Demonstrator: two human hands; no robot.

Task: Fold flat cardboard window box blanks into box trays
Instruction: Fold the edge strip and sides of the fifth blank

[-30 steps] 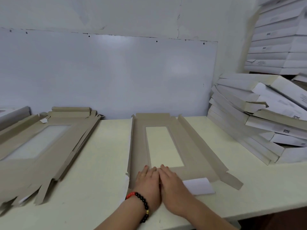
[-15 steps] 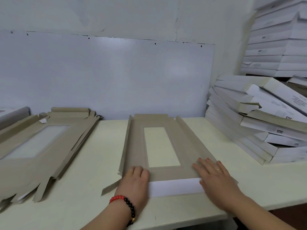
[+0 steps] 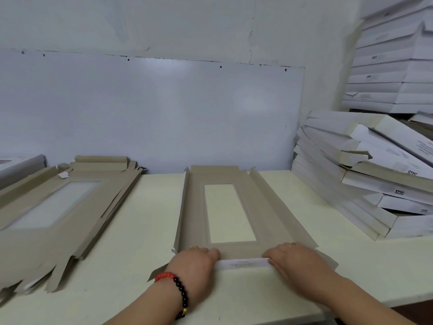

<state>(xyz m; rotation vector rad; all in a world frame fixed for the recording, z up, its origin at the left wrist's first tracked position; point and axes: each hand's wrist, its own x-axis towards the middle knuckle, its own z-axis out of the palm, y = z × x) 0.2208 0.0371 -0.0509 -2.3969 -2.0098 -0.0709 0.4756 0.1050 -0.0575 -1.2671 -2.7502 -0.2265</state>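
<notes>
Cream table (image 3: 145, 221), window blank (image 3: 236, 207) lengthwise away, left hand (image 3: 194, 261) and right hand (image 3: 295, 259) fingers gripping near flap (image 3: 242, 263)

A grey-brown cardboard blank (image 3: 236, 207) is lying on the pale cream table (image 3: 145, 221), its near flap (image 3: 242, 263) showing white. At nine o'clock more grey-brown blanks (image 3: 54, 207) are piling; at three o'clock white boxes (image 3: 365, 184) are showing dark lettering. A red-and-black bead bracelet (image 3: 179, 289) is circling the left wrist.
</notes>
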